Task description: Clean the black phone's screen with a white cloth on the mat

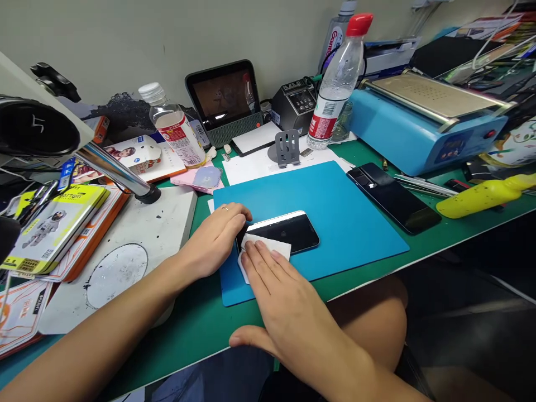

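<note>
A black phone lies screen-up on a blue mat. My left hand, a ring on one finger, grips the phone's left end with curled fingers. My right hand lies flat with its fingers stretched out, pressing a white cloth onto the near-left part of the screen. Part of the cloth is hidden under my fingers.
A second black phone lies right of the mat beside a yellow bottle. A blue machine, two plastic water bottles, a small screen and a grey stand sit behind. Boxes and a white base fill the left.
</note>
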`<state>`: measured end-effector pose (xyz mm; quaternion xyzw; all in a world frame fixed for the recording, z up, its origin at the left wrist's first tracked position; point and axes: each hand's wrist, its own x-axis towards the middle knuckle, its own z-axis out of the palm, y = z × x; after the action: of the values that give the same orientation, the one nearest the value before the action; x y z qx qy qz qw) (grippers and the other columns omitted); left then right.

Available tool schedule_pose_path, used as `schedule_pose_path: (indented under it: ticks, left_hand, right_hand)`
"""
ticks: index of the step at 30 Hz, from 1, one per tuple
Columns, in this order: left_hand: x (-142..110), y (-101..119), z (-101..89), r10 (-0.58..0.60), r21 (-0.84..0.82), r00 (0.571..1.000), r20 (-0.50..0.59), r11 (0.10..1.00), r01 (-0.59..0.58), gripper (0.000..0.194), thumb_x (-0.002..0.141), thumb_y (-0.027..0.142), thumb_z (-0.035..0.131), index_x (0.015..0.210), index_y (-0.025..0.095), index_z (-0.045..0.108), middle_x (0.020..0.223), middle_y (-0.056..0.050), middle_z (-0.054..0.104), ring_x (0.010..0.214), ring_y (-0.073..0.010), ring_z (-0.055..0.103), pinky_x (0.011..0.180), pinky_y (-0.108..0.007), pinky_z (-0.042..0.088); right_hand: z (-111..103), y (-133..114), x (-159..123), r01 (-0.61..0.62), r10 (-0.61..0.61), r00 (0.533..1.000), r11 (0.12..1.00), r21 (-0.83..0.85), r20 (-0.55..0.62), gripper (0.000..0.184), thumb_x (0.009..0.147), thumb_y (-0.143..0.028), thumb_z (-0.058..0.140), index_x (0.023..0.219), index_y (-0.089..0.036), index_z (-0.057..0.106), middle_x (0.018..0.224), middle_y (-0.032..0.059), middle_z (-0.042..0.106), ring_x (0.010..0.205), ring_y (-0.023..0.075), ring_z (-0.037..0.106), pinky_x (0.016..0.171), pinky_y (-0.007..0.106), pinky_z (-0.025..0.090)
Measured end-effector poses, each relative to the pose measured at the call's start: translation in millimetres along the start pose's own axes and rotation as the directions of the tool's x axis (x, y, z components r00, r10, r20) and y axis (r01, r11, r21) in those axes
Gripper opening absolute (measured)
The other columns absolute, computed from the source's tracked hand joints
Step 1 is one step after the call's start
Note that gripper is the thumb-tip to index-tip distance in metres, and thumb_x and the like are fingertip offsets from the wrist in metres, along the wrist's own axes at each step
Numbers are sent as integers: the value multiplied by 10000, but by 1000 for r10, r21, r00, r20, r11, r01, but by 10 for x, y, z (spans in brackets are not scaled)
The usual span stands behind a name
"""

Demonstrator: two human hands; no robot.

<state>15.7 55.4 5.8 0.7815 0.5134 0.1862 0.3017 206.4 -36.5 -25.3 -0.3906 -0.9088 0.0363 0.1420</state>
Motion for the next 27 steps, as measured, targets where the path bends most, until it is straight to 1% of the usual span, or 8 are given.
schedule_pose_path:
  ticks: [3,8,11,14,19,22,24,27]
  left_hand:
    - [-8,-1,-7,-8,3,1000,-4,1000,8,412,1053,359,229,1008,225,615,1033,-52,678,1018,-246,606,950,-428,481]
    - [-15,-5,-5,-39,-9,999,14,999,39,430,1062,403,226,1019,236,621,1038,-52,673,1010,-255,604,929,-448,467]
    - [-15,7,-12,-57,-9,998,29,998,57,434,1064,405,223,1026,239,622,1046,-55,673,1015,-258,603,912,-444,471]
    - [-10,13,-15,-63,2,998,30,998,63,437,1065,399,223,1020,239,627,1050,-55,678,1017,-257,605,897,-433,479]
    - [10,-11,6,-20,22,1000,21,1000,20,425,1067,380,233,1031,234,630,1046,-48,680,1022,-251,601,922,-427,475]
    - [14,-5,14,-4,39,1000,11,999,4,435,1068,375,229,1007,232,635,1028,-45,681,1004,-245,602,925,-418,475]
    - [9,5,14,7,44,1000,10,999,-8,417,1063,357,241,1003,228,633,1025,-43,676,1007,-241,599,930,-409,471]
    - [-6,13,10,30,33,999,26,999,-31,377,1054,326,262,1018,225,624,1060,-42,667,1041,-237,590,951,-402,456]
  right_hand:
    - [-29,84,-90,5,-5,1000,1000,-22,-1,1007,904,-778,460,1544,-1,428,1644,207,350,1527,305,373,1200,439,435]
    - [-181,381,-328,-57,54,998,984,-167,-17,918,940,-693,515,1529,8,444,1628,231,382,1502,328,419,1152,473,490]
    - [-245,523,-418,-91,83,995,970,-225,-46,870,979,-670,457,1524,9,450,1623,237,396,1489,334,439,1141,490,499]
    - [-261,569,-451,-109,97,994,962,-251,-58,848,999,-659,416,1512,15,465,1608,247,420,1477,337,457,1147,494,492]
    - [-164,385,-367,-153,132,986,953,-261,-97,947,896,-715,552,1441,59,536,1560,304,450,1439,387,496,1160,497,479]
    - [-40,150,-223,-117,101,990,976,-184,-94,1061,818,-797,558,1440,63,538,1558,301,449,1436,382,501,1160,465,486]
    - [54,-10,-106,-83,67,991,987,-135,-114,1101,806,-828,541,1436,74,535,1546,304,463,1438,379,500,1167,450,479]
    - [158,-171,35,-97,82,983,992,-82,-165,1110,803,-832,559,1442,76,528,1546,302,467,1454,373,480,1181,429,464]
